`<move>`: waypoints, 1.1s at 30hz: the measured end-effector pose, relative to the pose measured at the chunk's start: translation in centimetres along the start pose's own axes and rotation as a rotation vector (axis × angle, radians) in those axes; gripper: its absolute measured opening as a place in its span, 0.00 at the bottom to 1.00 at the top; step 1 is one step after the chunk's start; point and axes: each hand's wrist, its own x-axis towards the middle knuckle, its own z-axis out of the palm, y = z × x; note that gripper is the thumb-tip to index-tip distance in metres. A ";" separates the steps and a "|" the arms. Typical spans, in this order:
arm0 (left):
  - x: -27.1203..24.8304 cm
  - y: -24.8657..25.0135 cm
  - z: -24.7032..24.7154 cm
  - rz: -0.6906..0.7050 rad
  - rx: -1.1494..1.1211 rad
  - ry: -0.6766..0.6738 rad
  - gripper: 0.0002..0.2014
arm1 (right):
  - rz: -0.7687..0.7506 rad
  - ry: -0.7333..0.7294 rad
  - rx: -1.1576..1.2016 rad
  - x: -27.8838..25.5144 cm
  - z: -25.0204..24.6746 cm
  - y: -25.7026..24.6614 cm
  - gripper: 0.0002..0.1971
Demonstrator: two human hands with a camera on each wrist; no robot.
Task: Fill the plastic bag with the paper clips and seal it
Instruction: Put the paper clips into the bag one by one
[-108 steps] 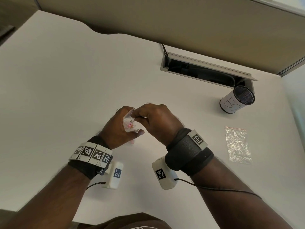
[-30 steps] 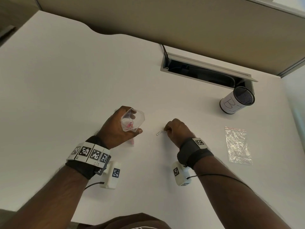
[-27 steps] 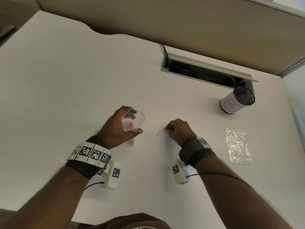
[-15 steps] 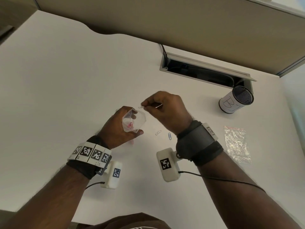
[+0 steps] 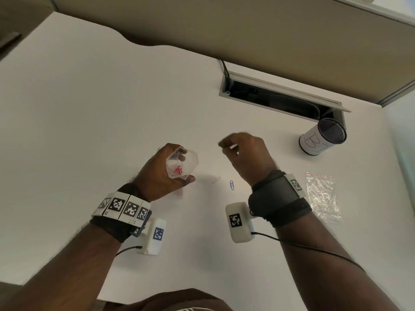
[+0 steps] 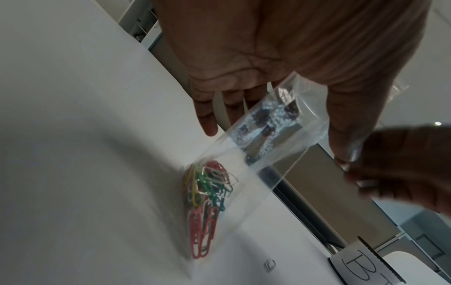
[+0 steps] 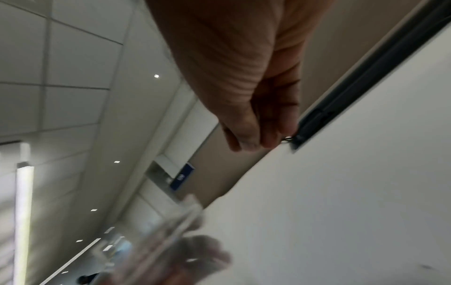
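Note:
My left hand (image 5: pixel 161 162) grips a small clear plastic bag (image 5: pixel 190 162) upright just above the white desk (image 5: pixel 89 108), its mouth held wide. Several coloured paper clips (image 6: pixel 207 196) lie bunched in the bag's bottom. My right hand (image 5: pixel 231 148) hovers to the right of the bag, blurred. Its fingertips (image 7: pixel 251 142) are drawn together, and no clip shows between them. A white clip (image 5: pixel 216 179) and a blue clip (image 5: pixel 231 185) lie loose on the desk between my hands.
A second, empty plastic bag (image 5: pixel 323 198) lies flat at the right. A black mesh cup (image 5: pixel 323 136) with a paper label stands at the back right, beside an open cable slot (image 5: pixel 280 97). A tan partition runs behind the desk.
My right hand picked a clip off the desk, carried it to the bag's mouth, and has now pulled away to the right. The left hand has kept the bag in place.

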 end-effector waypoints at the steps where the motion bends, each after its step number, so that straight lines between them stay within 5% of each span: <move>1: 0.0 -0.1 0.0 -0.003 -0.004 0.001 0.34 | 0.095 -0.068 -0.040 -0.2 0.5 1.5 0.07; 6: 0.2 0.0 0.2 -0.010 -0.007 -0.005 0.34 | 0.429 -0.365 -0.205 -2.5 3.8 6.0 0.13; 16: 0.1 0.0 0.1 -0.010 -0.002 -0.007 0.34 | 0.554 -0.209 -0.128 -2.9 7.1 4.6 0.12; 22: 0.1 -0.1 0.0 -0.007 0.010 -0.005 0.34 | 0.570 -0.204 -0.149 -1.9 8.3 3.1 0.25; 28: 0.1 -0.1 0.0 -0.008 0.013 0.000 0.34 | 0.566 -0.211 -0.210 -1.3 8.3 2.6 0.11; 33: 0.2 0.0 0.0 -0.009 0.015 0.004 0.35 | 0.567 -0.226 -0.201 -1.5 8.3 2.7 0.12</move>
